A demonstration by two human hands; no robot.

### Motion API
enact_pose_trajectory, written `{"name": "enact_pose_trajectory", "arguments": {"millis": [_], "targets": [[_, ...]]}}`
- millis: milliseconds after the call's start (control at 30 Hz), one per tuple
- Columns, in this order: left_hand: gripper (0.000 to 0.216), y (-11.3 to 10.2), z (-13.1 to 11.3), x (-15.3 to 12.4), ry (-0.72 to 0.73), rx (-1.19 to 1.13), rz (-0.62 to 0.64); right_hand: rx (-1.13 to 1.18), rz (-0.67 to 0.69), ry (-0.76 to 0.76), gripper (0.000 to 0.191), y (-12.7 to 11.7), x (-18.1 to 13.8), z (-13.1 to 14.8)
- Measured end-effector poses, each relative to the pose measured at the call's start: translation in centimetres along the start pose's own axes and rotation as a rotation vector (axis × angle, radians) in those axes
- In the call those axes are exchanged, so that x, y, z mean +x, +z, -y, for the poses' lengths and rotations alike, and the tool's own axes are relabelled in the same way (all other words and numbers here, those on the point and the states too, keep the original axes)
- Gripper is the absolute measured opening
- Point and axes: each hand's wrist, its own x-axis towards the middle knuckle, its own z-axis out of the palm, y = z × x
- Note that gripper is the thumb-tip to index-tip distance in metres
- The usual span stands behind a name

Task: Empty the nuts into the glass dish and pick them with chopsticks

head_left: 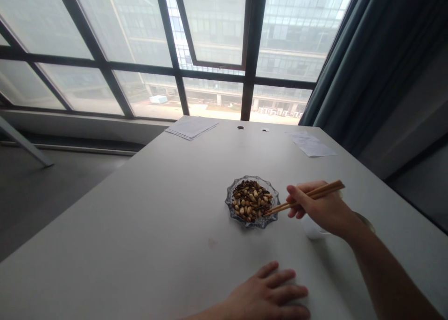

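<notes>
My right hand is closed round a pair of wooden chopsticks. Their tips reach over the right rim of a scalloped glass dish and touch the nuts and seeds at its lower right. Pale nuts that look like pistachios lie in the dish with dark striped seeds. Whether a nut is between the tips I cannot tell. Below the dish, my left hand rests flat on the table with its fingers spread and nothing in it. Behind my right wrist stands a white container, mostly hidden.
The white table runs up to a large window. Sheets of paper lie in a stack at the far left and loose at the far right. Two cable holes sit near the back edge. A dark curtain hangs at the right.
</notes>
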Motion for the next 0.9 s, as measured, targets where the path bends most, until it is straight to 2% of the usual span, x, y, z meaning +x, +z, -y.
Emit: {"name": "enact_pose_trajectory", "arguments": {"millis": [200,400,733,900], "targets": [[0.033,0.2,0.0,-0.1,0.003,-0.010,-0.005,-0.019,0.105,0.034,0.050,-0.2,0.1,-0.4],[0.035,0.1,-0.1,-0.1,-0.003,0.006,-0.017,-0.051,0.146,0.032,0.052,-0.2,0.1,-0.5],[0.036,0.4,0.0,-0.2,0.006,0.060,-0.034,0.071,0.105,0.048,0.050,0.6,0.5,-0.7],[0.036,0.2,-0.1,0.0,0.002,0.092,-0.041,0.122,0.019,0.096,0.050,1.0,0.7,-1.0]]}}
